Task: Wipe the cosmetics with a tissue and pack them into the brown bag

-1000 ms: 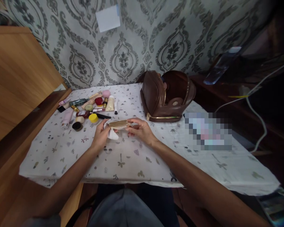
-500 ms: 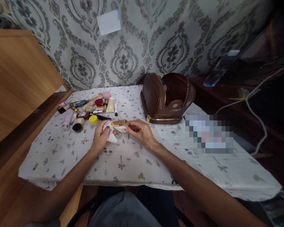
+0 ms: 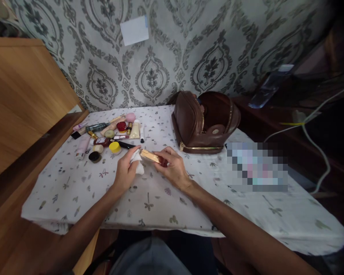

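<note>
Home, by look of it; which room, cannot tell. Table taken as clock centre. Ornate wallpaper at 12, white paper on it. Wood-grain cabinet at 10. Leaf-print cloth over table. On it, loose cosmetics at 10, unzipped handbag at 1. Clear bottle at 2, white cable at 3.

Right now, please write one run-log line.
left hand: holds crumpled white cloth | right hand: holds shiny gold oblong object | nearby: open brown leather bag
</note>
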`<state>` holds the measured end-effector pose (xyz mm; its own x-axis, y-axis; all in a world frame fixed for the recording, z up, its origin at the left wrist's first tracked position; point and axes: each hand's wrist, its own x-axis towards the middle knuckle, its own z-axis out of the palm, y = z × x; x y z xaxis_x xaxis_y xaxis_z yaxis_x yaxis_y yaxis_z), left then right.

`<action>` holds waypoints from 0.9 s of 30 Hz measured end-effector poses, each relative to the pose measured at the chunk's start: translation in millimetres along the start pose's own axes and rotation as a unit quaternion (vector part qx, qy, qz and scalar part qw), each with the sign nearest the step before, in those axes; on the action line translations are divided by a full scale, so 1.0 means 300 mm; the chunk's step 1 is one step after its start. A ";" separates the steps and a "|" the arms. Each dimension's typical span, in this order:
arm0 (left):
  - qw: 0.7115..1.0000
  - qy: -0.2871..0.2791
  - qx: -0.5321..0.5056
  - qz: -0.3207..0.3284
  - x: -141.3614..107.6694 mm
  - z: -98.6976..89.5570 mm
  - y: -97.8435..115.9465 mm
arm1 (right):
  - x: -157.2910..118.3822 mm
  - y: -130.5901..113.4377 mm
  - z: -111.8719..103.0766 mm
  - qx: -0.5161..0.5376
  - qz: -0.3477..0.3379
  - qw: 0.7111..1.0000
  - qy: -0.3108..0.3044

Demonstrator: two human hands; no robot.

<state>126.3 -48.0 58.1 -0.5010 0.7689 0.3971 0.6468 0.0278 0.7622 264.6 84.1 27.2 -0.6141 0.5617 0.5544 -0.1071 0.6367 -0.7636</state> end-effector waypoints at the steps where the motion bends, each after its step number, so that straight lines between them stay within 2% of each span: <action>1: 1.000 0.003 0.002 0.017 -0.002 -0.001 0.013 | 0.000 -0.001 0.000 -0.003 -0.001 1.000 0.002; 6: 0.991 0.004 0.034 0.131 -0.002 -0.004 0.056 | 0.000 -0.019 -0.003 -0.023 -0.006 1.000 0.015; 8: 0.987 -0.003 0.051 0.153 0.003 -0.001 0.052 | -0.001 -0.028 -0.002 -0.025 -0.014 0.999 0.015; 12: 0.985 -0.023 0.068 0.155 0.015 0.012 0.022 | 0.003 -0.034 -0.005 -0.023 -0.021 1.000 -0.004; 16: 0.984 -0.032 0.078 0.159 0.028 0.021 0.007 | 0.015 -0.015 -0.021 -0.024 0.015 0.999 -0.039; 23: 0.981 -0.039 0.120 0.150 0.041 0.027 0.026 | 0.023 -0.002 -0.027 -0.116 0.101 0.983 -0.097; 27: 0.963 -0.063 0.171 0.199 0.017 0.058 0.060 | 0.019 -0.017 -0.022 -0.134 0.121 0.977 -0.116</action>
<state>145.2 -32.4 65.1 -0.1153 0.8326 0.5417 0.9353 -0.0928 0.3416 266.7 87.4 36.3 -0.7603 0.5979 0.2540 0.2535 0.6331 -0.7314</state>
